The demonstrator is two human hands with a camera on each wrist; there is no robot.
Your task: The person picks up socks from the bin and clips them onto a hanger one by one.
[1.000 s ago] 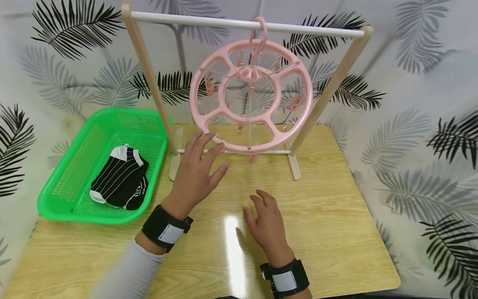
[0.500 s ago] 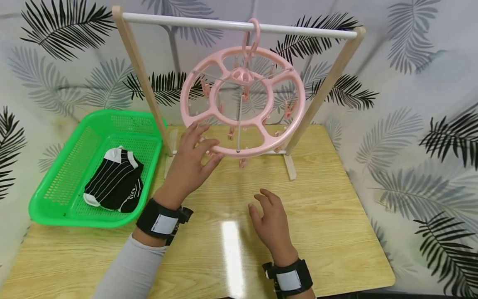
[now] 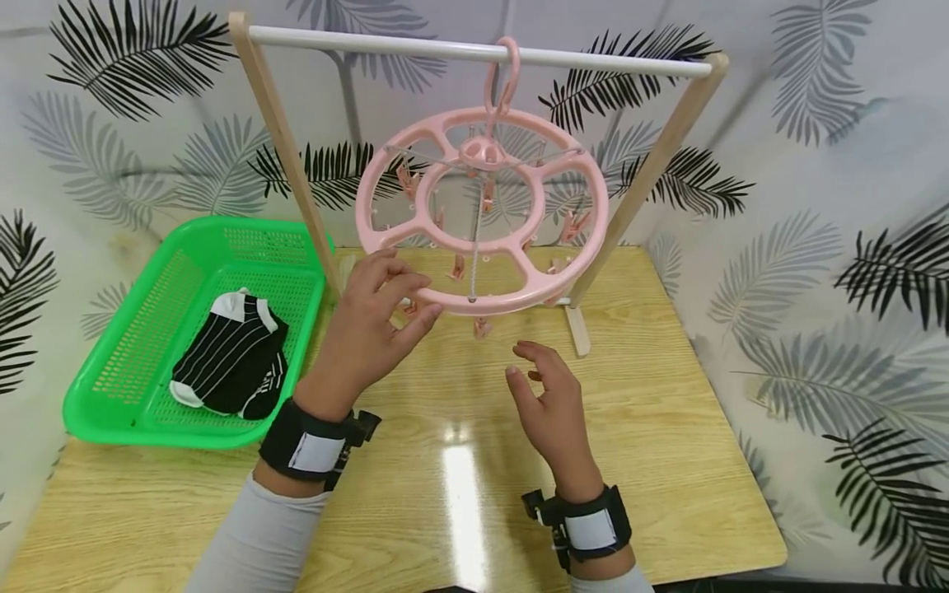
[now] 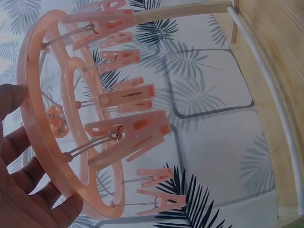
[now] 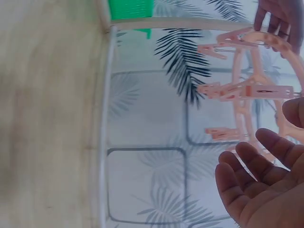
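Observation:
A round pink clip hanger point(image 3: 437, 233) hangs by its hook from a white rod, with several pink clothes pegs point(image 3: 456, 266) dangling beneath it. My left hand point(image 3: 366, 321) holds the hanger's front left rim, fingers and thumb bent at its outer edge; the left wrist view shows the fingertips against the rim. Below the front right of the ring is my right hand point(image 3: 552, 403), its fingers loosely bent and apart, holding nothing. In the right wrist view a peg point(image 5: 270, 91) appears close to the right thumb; whether they touch I cannot tell.
A green basket point(image 3: 111, 362) at the left contains black-and-white striped socks point(image 3: 230, 354). The stand's wooden posts point(image 3: 285, 148) and white top rod point(image 3: 385, 43) frame the hanger. A wooden table point(image 3: 667, 461) lies below, with leaf-patterned cloth point(image 3: 786, 272) behind.
My left hand has come onto the rim and holds it, and the ring has tilted flatter. My right hand has moved slightly right and up toward the hanger. The socks stay in the basket.

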